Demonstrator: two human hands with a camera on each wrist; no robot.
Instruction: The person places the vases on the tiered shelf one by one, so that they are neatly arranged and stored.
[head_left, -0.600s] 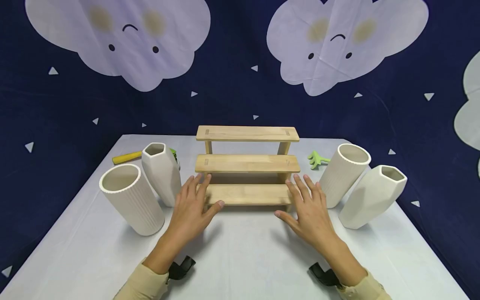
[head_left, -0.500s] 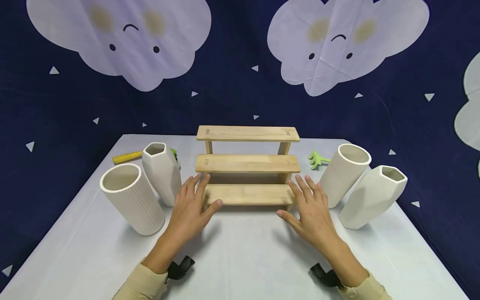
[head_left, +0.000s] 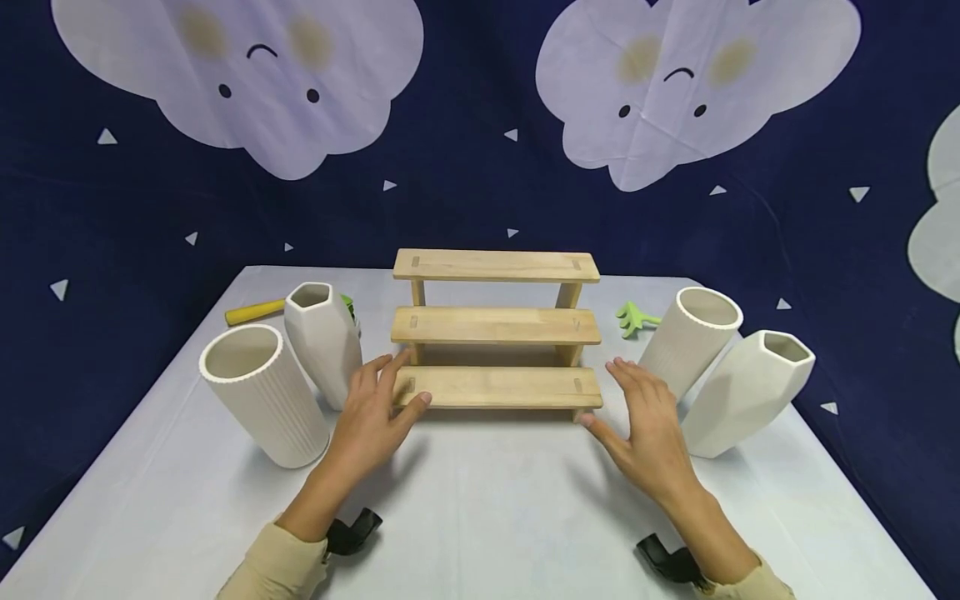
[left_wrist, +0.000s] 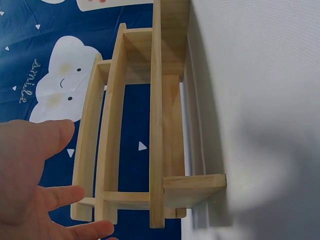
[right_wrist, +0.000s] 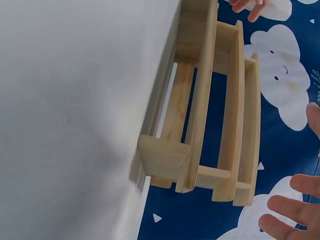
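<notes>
A three-step wooden shelf (head_left: 495, 333) stands in the middle of the white table (head_left: 480, 500). My left hand (head_left: 375, 408) is at its left end, fingers straight and spread, with the thumb against the front edge of the lowest step. My right hand (head_left: 648, 417) hovers just off the shelf's right end, fingers straight, touching nothing that I can see. In the left wrist view the shelf (left_wrist: 157, 125) stands close beside the open left hand (left_wrist: 30, 170). In the right wrist view the shelf (right_wrist: 200, 100) has a gap between it and the right hand's fingers (right_wrist: 295, 210).
A ribbed white vase (head_left: 258, 396) and a faceted white vase (head_left: 324, 342) stand left of the shelf. Another ribbed vase (head_left: 686, 337) and faceted vase (head_left: 746, 392) stand on the right. A yellow handle (head_left: 255, 313) and a green toy rake (head_left: 636, 317) lie further back.
Both hands have slid outward from the lowest step. The right hand has come off its right end and moved right. The left hand has shifted slightly left. The shelf has stayed put.
</notes>
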